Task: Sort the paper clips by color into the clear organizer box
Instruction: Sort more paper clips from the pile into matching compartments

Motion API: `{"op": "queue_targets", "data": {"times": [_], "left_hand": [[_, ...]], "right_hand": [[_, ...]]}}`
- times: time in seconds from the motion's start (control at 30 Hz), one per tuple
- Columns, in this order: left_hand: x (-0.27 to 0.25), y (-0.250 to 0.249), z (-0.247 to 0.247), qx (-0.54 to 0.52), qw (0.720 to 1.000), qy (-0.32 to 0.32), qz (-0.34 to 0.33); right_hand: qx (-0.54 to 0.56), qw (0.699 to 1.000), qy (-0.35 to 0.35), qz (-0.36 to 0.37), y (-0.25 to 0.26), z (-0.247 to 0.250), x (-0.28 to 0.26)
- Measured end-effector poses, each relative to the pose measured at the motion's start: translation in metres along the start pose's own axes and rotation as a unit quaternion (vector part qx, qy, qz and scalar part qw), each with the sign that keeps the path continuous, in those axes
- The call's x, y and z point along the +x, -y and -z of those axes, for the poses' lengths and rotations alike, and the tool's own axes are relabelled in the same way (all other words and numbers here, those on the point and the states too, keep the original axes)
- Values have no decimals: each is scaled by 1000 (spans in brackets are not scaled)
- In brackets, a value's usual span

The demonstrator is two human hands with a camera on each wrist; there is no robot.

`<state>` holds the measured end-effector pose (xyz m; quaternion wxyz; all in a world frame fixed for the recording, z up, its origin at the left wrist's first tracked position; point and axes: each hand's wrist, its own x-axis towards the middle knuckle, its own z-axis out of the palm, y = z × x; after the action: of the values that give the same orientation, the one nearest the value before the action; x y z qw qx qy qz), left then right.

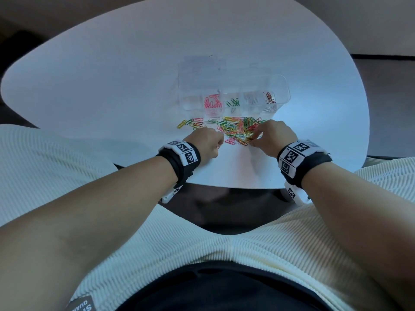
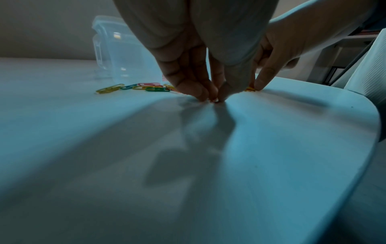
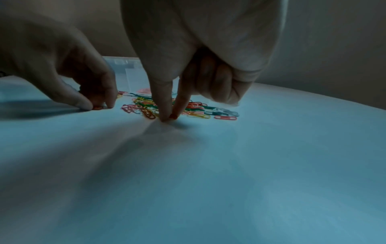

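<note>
A heap of mixed coloured paper clips (image 1: 238, 129) lies on the white table (image 1: 112, 86), just in front of the clear organizer box (image 1: 233, 86). Its compartments hold pink clips (image 1: 212, 103), green clips (image 1: 233, 102), pale clips (image 1: 253, 98) and dark red clips (image 1: 270, 98). My left hand (image 2: 214, 99) is down on the table at the heap's left edge, thumb and fingertips pinching a small reddish clip (image 3: 97, 108). At the heap's near right edge, my right hand (image 3: 169, 118) pinches an orange-red clip (image 3: 173, 116) between thumb and forefinger against the tabletop.
A few stray clips (image 1: 190, 123) lie left of the heap, yellow, green and pink among them. The box's open lid (image 1: 202, 63) lies flat behind it. The table's rounded front edge (image 1: 224, 187) is close behind both wrists. My lap in a ribbed white garment fills the foreground.
</note>
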<state>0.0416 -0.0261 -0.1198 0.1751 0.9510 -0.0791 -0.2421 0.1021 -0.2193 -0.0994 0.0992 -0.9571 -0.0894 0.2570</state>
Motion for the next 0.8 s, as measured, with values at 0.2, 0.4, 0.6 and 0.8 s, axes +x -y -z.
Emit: {"op": "queue_targets", "data": {"times": [0.2,0.4,0.6,0.8], "left_hand": [[-1,-1,1,-4,1000,14,14],[-5,10,4,-70,997,-31,21],[-7,17,13,-193,973,-105,67],[-7,22,10,-234,960,-111,109]], "right_hand": [[-5,1000,-3,-8,6,-3,-1],[77,997,-3,-8,-4,3,3],[162,986,-11,-31,-13,6,6],[171,984,17,-39,-14,4,7]]}}
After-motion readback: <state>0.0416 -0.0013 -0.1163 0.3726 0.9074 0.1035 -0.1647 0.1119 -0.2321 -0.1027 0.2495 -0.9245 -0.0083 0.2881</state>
